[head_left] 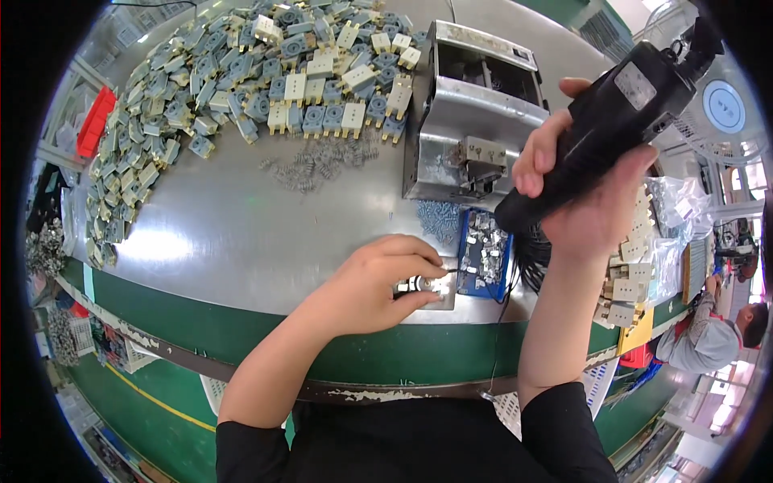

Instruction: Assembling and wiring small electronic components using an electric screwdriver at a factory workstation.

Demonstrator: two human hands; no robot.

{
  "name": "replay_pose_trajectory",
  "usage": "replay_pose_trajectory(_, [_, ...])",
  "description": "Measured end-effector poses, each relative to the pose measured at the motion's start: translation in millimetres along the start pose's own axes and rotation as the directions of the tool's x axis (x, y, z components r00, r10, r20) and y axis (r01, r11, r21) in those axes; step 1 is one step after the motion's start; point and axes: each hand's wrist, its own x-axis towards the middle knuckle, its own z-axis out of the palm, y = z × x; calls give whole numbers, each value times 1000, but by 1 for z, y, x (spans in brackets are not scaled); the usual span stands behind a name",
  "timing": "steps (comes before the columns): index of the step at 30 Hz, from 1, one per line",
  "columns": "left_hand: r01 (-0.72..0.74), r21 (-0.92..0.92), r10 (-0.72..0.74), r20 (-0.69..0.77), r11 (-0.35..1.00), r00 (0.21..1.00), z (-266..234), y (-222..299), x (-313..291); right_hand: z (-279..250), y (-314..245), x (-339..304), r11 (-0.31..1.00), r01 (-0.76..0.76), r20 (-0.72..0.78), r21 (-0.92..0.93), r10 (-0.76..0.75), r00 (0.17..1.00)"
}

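My right hand (pixel 592 201) is wrapped round a black electric screwdriver (pixel 616 121), raised over the right side of the table. One narrow dark end of the tool slants down toward a blue tray (pixel 463 274) of small metal pieces. Near the front edge, my left hand (pixel 374 282) curls thumb and fingers round a small white-and-dark part (pixel 416 283). That part rests on a little metal plate (pixel 445 298), and the fingers partly cover it. Loose bluish screws (pixel 439 219) lie just beyond the tray.
A metal machine (pixel 475 105) stands behind the tray. A large heap of grey and cream socket-like pieces (pixel 310 80) spreads across the far left, with small springs (pixel 322 165) before it. More cream pieces (pixel 628 290) lie right, near a fan (pixel 725 105). Another person (pixel 704 342) sits far right.
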Motion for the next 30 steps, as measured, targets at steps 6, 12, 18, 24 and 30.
replay_pose_trajectory(6, [-5,2,5,-4,1000,1000,0,0,-1,11,-2,16,939,204,-188,-276,-260,947])
replay_pose_trajectory(12, [-17,19,17,-7,1000,1000,-1,-3,0,12,6,20,911,176,-255,-374,-283,924])
replay_pose_trajectory(18, [-50,27,50,-27,998,998,0,-3,2,9,11,19,915,194,-209,-355,-280,937])
replay_pose_trajectory(24, [-33,34,33,-23,999,999,0,0,0,17,13,19,902,191,-191,-387,-281,940])
replay_pose_trajectory(30, [-20,26,21,-27,999,999,2,-1,-3,23,8,9,877,168,-96,-449,-235,967])
